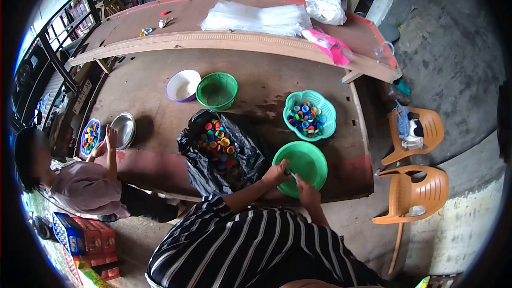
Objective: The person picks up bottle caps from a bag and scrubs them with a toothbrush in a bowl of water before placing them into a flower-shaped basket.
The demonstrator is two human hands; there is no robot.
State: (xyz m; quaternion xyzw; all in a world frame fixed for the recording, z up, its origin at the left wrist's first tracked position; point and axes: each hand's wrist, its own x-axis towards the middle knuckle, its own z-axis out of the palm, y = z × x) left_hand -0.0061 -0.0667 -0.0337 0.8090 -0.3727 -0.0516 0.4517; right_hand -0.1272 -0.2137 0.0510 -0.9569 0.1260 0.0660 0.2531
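Over the green basin (pixel 312 157) my two hands work close together. My left hand (pixel 276 174) is closed, and a small dark item I cannot make out shows at its fingertips. My right hand (pixel 308 192) is wrapped round a small thin tool, whose tip points toward the left hand; its exact kind is too small to tell. To the left of the basin stands an open black plastic bag (pixel 248 152) full of coloured bottle caps (pixel 218 138). Behind the basin, a turquoise basket (pixel 326 108) holds more bottle caps (pixel 305 119).
Farther back on the table (pixel 256 82) stand a white bowl (pixel 184 86) and a green basket (pixel 217 89). Clear plastic sheets (pixel 256 17) lie on the raised shelf. A co-worker (pixel 88 181) is at the left, by metal bowls (pixel 125 129). Orange chairs (pixel 421 194) stand right.
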